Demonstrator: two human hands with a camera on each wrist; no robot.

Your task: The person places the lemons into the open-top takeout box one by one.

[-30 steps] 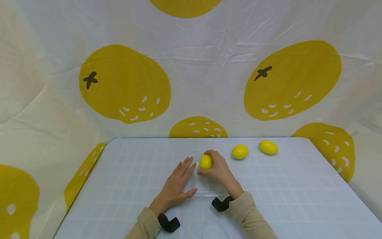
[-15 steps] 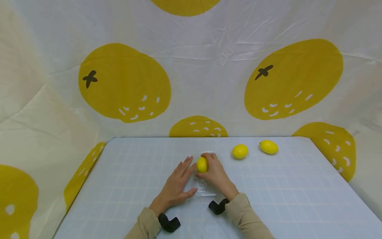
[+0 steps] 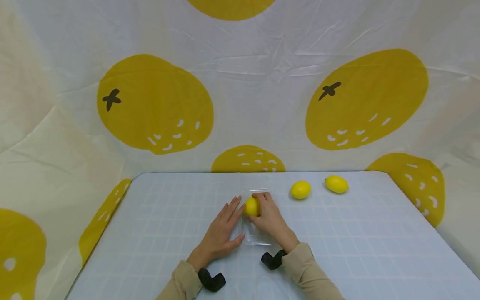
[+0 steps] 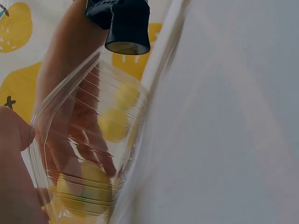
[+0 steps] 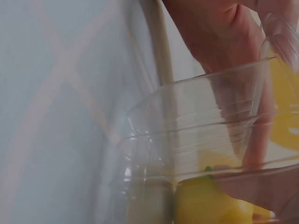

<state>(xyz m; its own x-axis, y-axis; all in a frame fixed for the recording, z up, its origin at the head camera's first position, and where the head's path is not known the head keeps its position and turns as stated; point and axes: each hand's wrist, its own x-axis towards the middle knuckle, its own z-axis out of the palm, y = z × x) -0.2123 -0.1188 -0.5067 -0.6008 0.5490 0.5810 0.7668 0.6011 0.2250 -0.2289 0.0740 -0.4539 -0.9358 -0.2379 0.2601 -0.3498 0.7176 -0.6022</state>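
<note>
A yellow lemon (image 3: 252,206) is in my right hand (image 3: 271,218), low in the far half of a clear plastic container (image 3: 258,241). My thumb and fingers curl round it; in the right wrist view the lemon (image 5: 205,200) shows a green tip through the container's wall (image 5: 201,105). My left hand (image 3: 219,235) lies along the container's left side with fingers spread and straight. Through the ridged container (image 4: 105,88), the left wrist view shows the held lemon (image 4: 91,184) with right-hand fingers over it.
Two more lemons lie on the table at the back right, a nearer one (image 3: 301,190) and a farther one (image 3: 336,184). A pale blue checked cloth (image 3: 367,250) covers the table. Behind it hangs a white curtain (image 3: 258,104) with large yellow fruit prints.
My right hand has carried the lemon left and slightly down into the clear container. My left hand stays in place beside it, and the two other lemons have not moved.
</note>
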